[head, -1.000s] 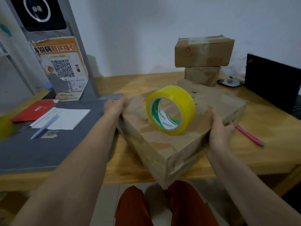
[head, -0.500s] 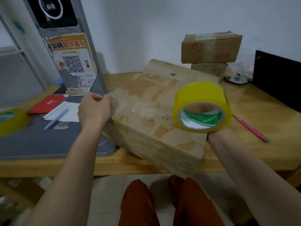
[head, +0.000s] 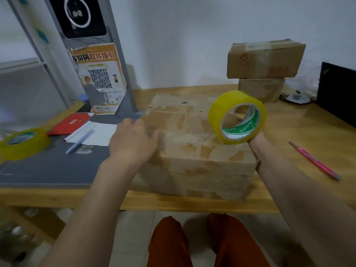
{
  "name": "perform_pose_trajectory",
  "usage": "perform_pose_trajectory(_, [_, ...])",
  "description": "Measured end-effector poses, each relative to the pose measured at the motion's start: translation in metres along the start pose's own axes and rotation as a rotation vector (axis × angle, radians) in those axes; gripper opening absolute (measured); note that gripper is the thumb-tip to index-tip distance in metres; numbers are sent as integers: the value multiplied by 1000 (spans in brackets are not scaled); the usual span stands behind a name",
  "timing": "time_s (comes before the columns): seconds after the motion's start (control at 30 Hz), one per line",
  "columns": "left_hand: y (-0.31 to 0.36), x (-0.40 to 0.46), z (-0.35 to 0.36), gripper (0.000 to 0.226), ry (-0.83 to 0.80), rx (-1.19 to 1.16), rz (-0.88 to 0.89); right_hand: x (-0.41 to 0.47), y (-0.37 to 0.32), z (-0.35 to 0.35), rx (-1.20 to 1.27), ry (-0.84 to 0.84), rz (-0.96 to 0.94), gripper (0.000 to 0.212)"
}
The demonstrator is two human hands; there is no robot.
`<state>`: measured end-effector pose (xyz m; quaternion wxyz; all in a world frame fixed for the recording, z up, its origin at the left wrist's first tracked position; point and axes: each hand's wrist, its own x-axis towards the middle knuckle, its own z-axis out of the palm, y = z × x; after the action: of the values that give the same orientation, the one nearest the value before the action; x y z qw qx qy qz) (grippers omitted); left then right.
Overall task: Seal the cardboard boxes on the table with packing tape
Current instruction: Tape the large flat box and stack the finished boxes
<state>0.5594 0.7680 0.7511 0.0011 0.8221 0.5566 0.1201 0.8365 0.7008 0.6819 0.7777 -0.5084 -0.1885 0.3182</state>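
box (head: 194, 135): big, worn, flat on counter (head: 300, 135) at near edge, centre
left hand (head: 133, 141): on box's left top edge, fingers loosely spread, blurred, gripping nothing
right hand (head: 254, 138): mostly hidden behind roll at box's right side; a fingertip shows through the core; fingers curled round roll
roll (head: 238, 116): yellow tape, green core label, on edge, tilted, over box's right top corner
stack: small box (head: 264, 58) on another (head: 261, 89), far right of counter
second roll (head: 23, 142): flat on grey mat (head: 48, 166), far left
pink pen (head: 316, 160): on counter right of box
blue pen (head: 80, 141): on paper (head: 102, 132), beside red booklet (head: 70, 123)
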Motion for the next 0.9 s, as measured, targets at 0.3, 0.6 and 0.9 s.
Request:
perform_pose_trajectory(0.3, [82,-24,8,120,-402,172,443,-66,-26,2,43,-114,-119,64])
perform_pose_trajectory(0.6, [87,-24,17,104,-390,44,606,-70,-22,4,-256,-70,-226,31])
perform_pose_trajectory(0.9, [65,-38,1,134,-430,189,288,-64,-16,3,-246,-7,-189,6])
